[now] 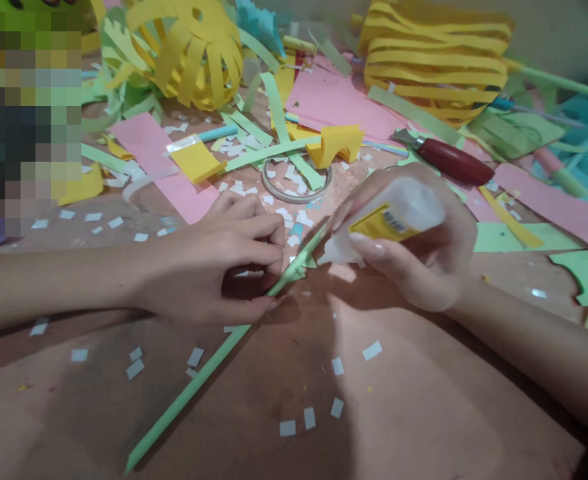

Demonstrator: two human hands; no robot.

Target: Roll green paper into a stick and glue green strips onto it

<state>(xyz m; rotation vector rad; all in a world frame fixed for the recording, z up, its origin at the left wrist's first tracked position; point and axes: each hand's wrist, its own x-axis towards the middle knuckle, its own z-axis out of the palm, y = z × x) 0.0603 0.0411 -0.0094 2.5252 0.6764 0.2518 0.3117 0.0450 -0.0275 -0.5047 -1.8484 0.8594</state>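
A thin green rolled paper tube (194, 387) lies slantwise on the brown table top, its near end toward the front left. My left hand (234, 260) is closed, fingers curled down, thumb and fingertips pressing on the tube near its far part. In my right hand (424, 260) is a white glue bottle (419, 207) with a yellow label, tilted so its nozzle points down and left at the tube's far end. Whether glue is coming out I cannot tell. A small green paper flap shows at the tube beside the nozzle.
Behind my hands lie a tape ring (298, 199), a red-handled cutter (457, 161), pink paper (344, 100) and green strips. Two yellow paper lanterns (199, 60) stand at the back. Small white paper bits (287, 428) are scattered about. A blurred-out area covers the upper left.
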